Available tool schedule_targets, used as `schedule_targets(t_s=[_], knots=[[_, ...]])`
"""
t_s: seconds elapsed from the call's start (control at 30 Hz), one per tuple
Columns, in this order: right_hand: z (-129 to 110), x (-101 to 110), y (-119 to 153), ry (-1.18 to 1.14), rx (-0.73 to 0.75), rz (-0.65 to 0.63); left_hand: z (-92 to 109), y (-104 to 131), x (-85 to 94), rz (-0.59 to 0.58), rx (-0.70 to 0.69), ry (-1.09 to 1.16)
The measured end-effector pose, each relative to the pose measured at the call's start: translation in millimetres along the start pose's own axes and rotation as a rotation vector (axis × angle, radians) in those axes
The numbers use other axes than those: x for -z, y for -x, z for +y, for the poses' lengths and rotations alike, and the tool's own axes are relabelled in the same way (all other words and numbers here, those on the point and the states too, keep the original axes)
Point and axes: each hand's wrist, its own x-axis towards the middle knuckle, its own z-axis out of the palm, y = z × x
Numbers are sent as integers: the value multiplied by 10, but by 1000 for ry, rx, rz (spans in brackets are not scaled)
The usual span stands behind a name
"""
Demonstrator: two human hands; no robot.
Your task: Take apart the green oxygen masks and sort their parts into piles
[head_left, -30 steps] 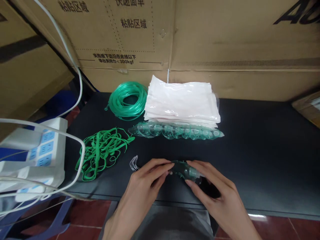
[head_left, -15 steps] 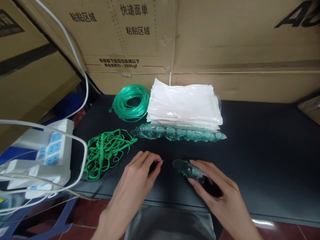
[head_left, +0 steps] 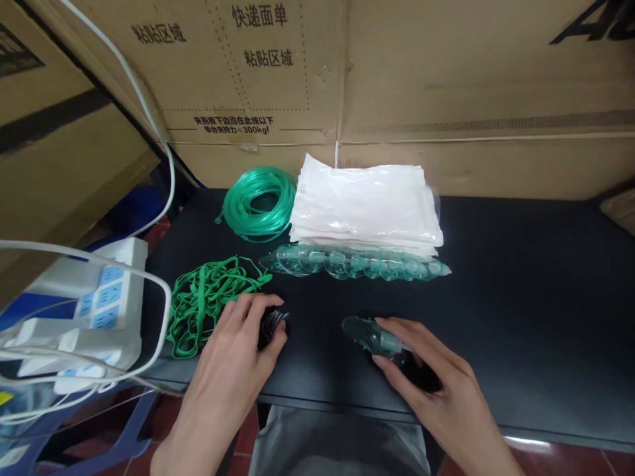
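Note:
My right hand [head_left: 431,377] grips a translucent green mask [head_left: 372,337] between thumb and fingers, low over the black tabletop. My left hand [head_left: 243,344] has its thumb and index finger apart around a small bunch of thin shiny strips [head_left: 275,322], partly hidden by the hand. Just left of that hand lies a tangle of green elastic bands [head_left: 203,297]. Behind both hands, a row of nested green masks [head_left: 354,263] runs along the front of a stack of white plastic packets [head_left: 367,205]. Beside the stack is a coil of green tubing [head_left: 260,201].
A white power strip [head_left: 116,284] with plugs and looping white cables is at the left edge. Cardboard boxes [head_left: 446,86] stand behind and left of the black table [head_left: 536,297]. Blue plastic legs [head_left: 124,436] show at lower left.
My left hand has moved left and its pinched fingers have opened, with the shiny strips now showing between them. My right hand has stayed in place with the mask.

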Motion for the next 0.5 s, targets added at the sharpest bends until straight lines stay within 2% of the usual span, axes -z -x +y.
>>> schedule_targets(t_s=[0.13, 0.3, 0.5], knots=[[12, 12, 10, 23, 27, -6, 6, 29, -4, -14, 78, 40], [26, 48, 26, 77, 104, 3, -2, 35, 26, -21, 63, 44], [17, 63, 25, 157, 125, 17, 68, -13, -10, 113, -33, 30]])
